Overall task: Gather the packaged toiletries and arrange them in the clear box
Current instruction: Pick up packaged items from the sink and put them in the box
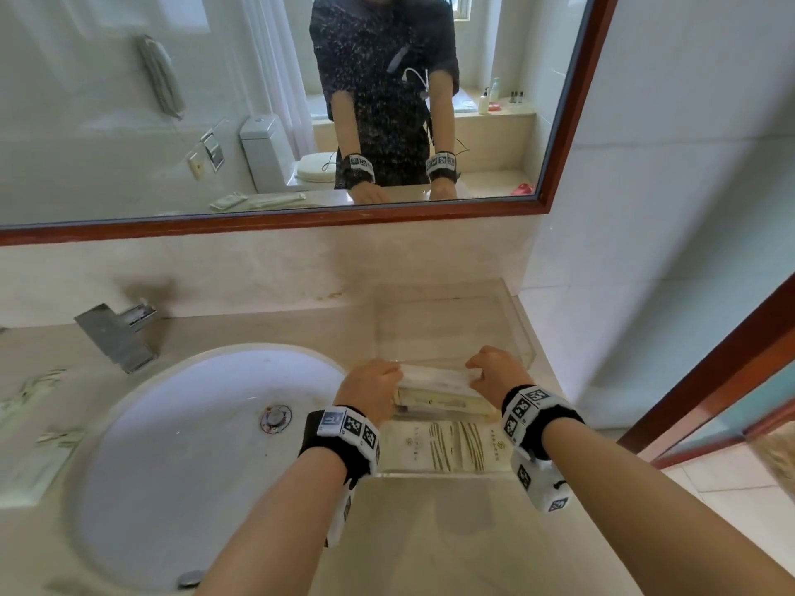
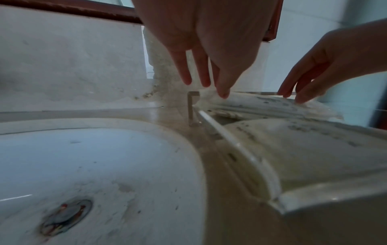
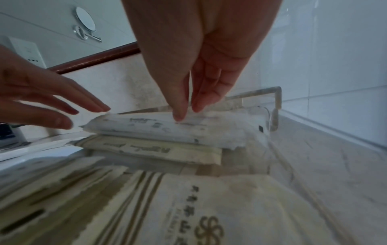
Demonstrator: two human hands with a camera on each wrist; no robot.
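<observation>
The clear box (image 1: 518, 324) stands on the counter right of the sink. A long white packet (image 1: 434, 374) lies crosswise in it, on top of a cream packet (image 3: 157, 150). Flat striped packets (image 1: 447, 449) fill the box's near end. My left hand (image 1: 374, 389) is over the white packet's left end and my right hand (image 1: 494, 372) over its right end. In the wrist views the fingers of both hands are straight. The left fingertips (image 2: 223, 94) touch the white packet (image 2: 261, 104). The right fingertips (image 3: 179, 116) rest on its top (image 3: 167, 131). Neither hand curls round it.
The white sink (image 1: 193, 445) with its drain lies left of the box, and a chrome faucet (image 1: 116, 333) stands behind it. More packets (image 1: 38, 397) lie on the counter at the far left. A mirror hangs above, the tiled wall is close on the right.
</observation>
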